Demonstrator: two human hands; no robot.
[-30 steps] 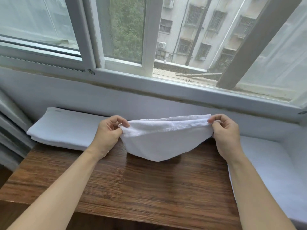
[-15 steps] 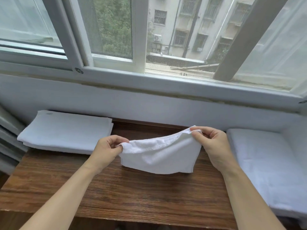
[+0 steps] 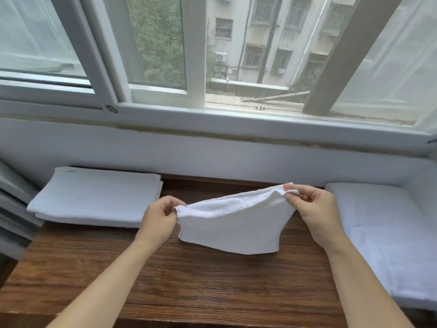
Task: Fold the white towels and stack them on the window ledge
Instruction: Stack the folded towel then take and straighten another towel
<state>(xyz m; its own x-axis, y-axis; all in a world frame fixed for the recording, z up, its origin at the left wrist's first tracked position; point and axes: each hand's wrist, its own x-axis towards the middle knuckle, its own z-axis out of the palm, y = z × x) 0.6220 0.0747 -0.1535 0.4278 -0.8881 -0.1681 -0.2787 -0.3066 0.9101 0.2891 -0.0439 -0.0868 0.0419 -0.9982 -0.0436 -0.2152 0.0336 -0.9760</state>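
Note:
A small white towel (image 3: 233,227), folded over, hangs between my hands just above the wooden ledge (image 3: 179,278). My left hand (image 3: 157,220) pinches its left top corner, and my right hand (image 3: 314,209) pinches the right top corner a little higher. The towel's lower edge touches the wood. A stack of folded white towels (image 3: 94,197) lies on the ledge at the left, against the wall.
A white padded cloth (image 3: 387,235) covers the ledge at the right. The white wall and window frame (image 3: 212,124) rise straight behind the ledge. Grey slats (image 3: 11,209) stand at the far left edge.
My hands have lowered the towel toward the wood and come closer together. The towel's bottom edge now rests on the ledge.

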